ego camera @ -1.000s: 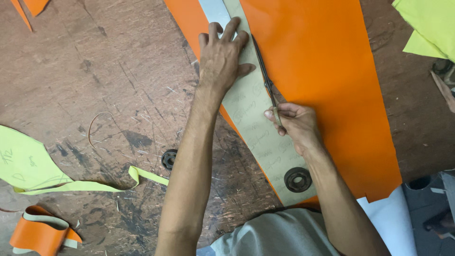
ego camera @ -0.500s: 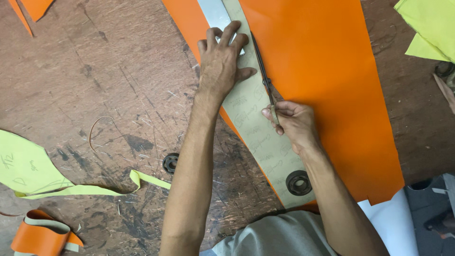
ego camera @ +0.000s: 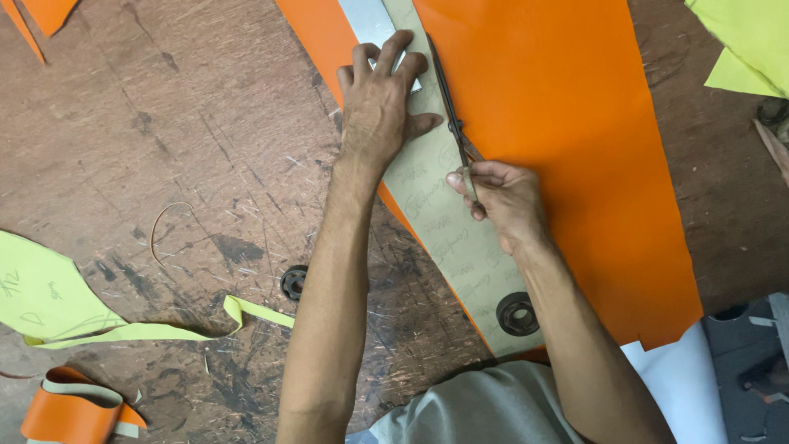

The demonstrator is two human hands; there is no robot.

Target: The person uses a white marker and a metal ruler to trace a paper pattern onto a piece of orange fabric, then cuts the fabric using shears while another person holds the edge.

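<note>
A long orange sheet (ego camera: 567, 140) lies on the scarred brown table (ego camera: 164, 140). A beige cardboard pattern strip (ego camera: 448, 230) rests on it, with a metal ruler (ego camera: 366, 20) at its far end. My left hand (ego camera: 380, 103) presses flat on the strip and ruler, fingers spread. My right hand (ego camera: 503, 200) grips a thin dark cutting knife (ego camera: 448, 103), whose blade runs along the strip's right edge on the orange sheet. A black round weight (ego camera: 518, 313) sits on the strip's near end.
A second black round weight (ego camera: 293, 281) lies on the table left of my left arm. Yellow-green scraps (ego camera: 57, 304) lie at the left, more yellow-green sheets (ego camera: 748, 41) at the top right. A rolled orange strip (ego camera: 70, 407) sits at the bottom left.
My right hand with the knife has drawn slightly nearer along the strip's edge. My left hand stays pressed on the strip.
</note>
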